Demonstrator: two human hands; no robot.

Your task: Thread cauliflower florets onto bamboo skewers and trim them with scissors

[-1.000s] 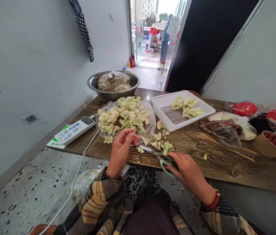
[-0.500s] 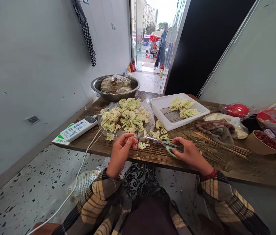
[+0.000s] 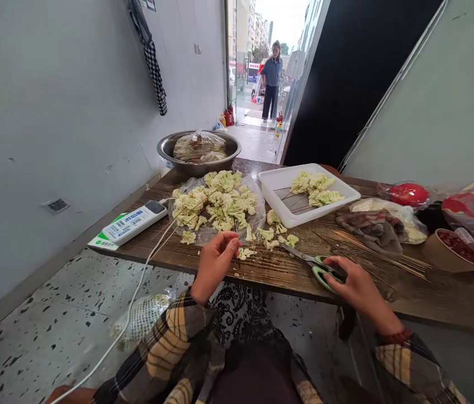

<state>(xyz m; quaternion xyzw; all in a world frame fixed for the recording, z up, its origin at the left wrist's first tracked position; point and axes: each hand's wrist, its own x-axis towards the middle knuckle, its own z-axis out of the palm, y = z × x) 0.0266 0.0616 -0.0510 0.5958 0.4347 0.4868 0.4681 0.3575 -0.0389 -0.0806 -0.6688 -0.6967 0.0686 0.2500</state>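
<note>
My left hand (image 3: 219, 259) is closed in a pinch at the table's near edge, thumb against fingers, around a thin dark skewer that mostly hides behind the fingertips. Just right of it lies a small cauliflower piece (image 3: 245, 254). My right hand (image 3: 354, 283) grips green-handled scissors (image 3: 310, 261), fingers in the loops. Their blades point left toward loose florets (image 3: 269, 235) on the wood. Behind my left hand a large heap of cauliflower florets (image 3: 224, 196) rests on a clear plastic bag. A white tray (image 3: 289, 220) holds skewered florets (image 3: 325, 196).
A metal basin (image 3: 165, 154) with bagged food stands at the back left. A white device (image 3: 133, 223) with a cable lies on the left. Bare skewers (image 3: 382, 252), a rag (image 3: 373, 230) and a paper bowl (image 3: 447, 249) are on the right. A person (image 3: 271, 81) stands in the doorway.
My right hand has drawn the scissors right and nearer to me, away from my left hand. My left hand has shifted slightly right. The person outside now stands in the door opening.
</note>
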